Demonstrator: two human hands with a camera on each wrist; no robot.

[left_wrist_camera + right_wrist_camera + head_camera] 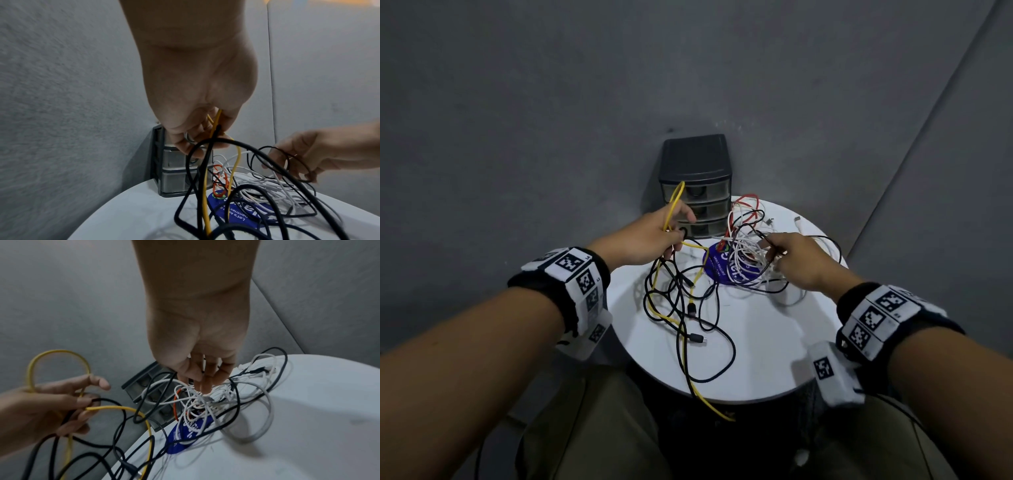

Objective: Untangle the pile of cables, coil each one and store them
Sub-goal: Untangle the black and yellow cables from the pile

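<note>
Your left hand [643, 236] is raised over the left edge of the round white tabletop [756, 342], its fingers curled round a thin yellow cable [674, 202] and a thicker black cable [717, 308] together. A loop of the yellow cable stands up above your knuckles; below your hand both cables hang down and sprawl in loose loops across the table toward your body, the yellow one trailing over the near edge.

Your right hand [801, 257] sits well apart from the left, over the tangled heap of thin white cables [748, 253]. Its fingertips [202, 382] point down into the heap and pinch a thin black wire [287, 160] that loops round them in the left wrist view. A glossy red-orange cable [748, 202] is knotted into the far side of the heap, just beyond your right fingers, and more black strands cross through the white ones.

Under the heap, between your hands, lies a round blue sticker with white lettering [717, 270]. Beyond your left hand, the small dark grey plastic chest with three translucent drawers [695, 171] stands against the grey wall [551, 85], all drawers closed.
</note>
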